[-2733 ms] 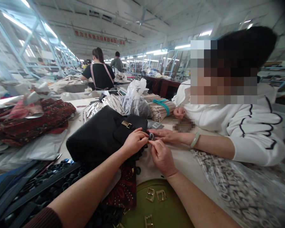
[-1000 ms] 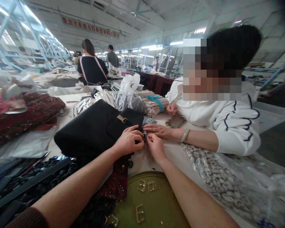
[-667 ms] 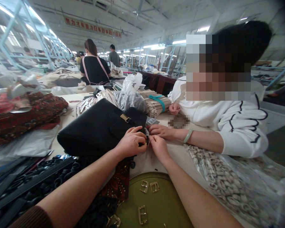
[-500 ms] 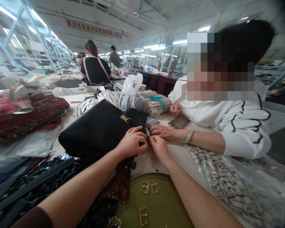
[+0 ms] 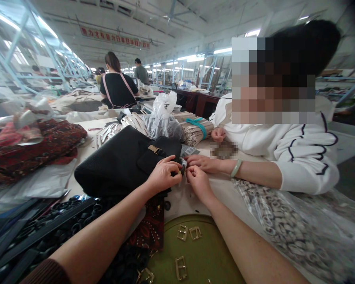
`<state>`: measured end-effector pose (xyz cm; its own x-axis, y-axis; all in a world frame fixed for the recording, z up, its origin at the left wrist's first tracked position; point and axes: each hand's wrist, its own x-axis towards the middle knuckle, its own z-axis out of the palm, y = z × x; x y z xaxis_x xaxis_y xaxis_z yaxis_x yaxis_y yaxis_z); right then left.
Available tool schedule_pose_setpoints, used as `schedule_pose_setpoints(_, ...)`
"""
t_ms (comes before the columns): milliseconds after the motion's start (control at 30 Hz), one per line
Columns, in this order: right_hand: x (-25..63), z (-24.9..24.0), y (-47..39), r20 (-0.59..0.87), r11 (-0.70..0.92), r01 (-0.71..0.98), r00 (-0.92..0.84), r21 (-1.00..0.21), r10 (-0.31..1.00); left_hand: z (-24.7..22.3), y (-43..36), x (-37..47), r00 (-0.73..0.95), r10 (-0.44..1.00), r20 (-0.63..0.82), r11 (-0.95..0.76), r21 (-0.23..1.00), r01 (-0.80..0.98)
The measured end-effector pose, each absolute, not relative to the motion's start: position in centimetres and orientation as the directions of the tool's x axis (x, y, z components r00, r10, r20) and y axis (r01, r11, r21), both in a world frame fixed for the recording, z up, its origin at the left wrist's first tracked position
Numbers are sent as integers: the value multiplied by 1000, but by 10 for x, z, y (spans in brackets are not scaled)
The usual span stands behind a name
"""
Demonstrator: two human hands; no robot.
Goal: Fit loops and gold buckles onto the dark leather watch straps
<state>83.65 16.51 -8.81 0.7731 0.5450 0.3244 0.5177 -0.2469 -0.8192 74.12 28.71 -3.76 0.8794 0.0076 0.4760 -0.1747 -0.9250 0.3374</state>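
A black handbag (image 5: 112, 165) with a gold-coloured clasp (image 5: 154, 149) lies on its side on the worktable. At the bag's right end, my left hand (image 5: 165, 174) is closed in a pinch on a small black strap end (image 5: 182, 169), with a gold-coloured glint by the fingertips. My right hand (image 5: 198, 180) sits just across from it, thumb and fingers pressed together; whatever is between them is too small to make out. Right behind my fingers, a co-worker's hand (image 5: 202, 163) reaches in at the same end of the bag.
A green tray (image 5: 195, 252) in front of me bears several metal buckles (image 5: 180, 268). Black straps and loops (image 5: 56, 232) are heaped at left, near patterned red fabric (image 5: 47, 146). A plastic bag of pale loops (image 5: 281, 225) lies at right. Behind the handbag are bundled strips (image 5: 192, 132).
Both hands stay at the bag's end, with slight finger shifts. My left fingers have moved a little up and left. The view has shifted slightly.
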Motion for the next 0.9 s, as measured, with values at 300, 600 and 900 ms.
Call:
schedule_pose_setpoints(300,836,-81,161,361,-211,549,747,-809,558,-29,286,743,927,32,374,-899,417,-137)
schedule_pose_setpoints(600,841,-82,157,367,-195,549,741,-813,562,-24,282,747,955,49,291,-878,468,-98)
schedule_pose_setpoints(900,840,-79,158,366,-212,515,792,-831,488,-21,278,747,953,98,286,-840,537,-75)
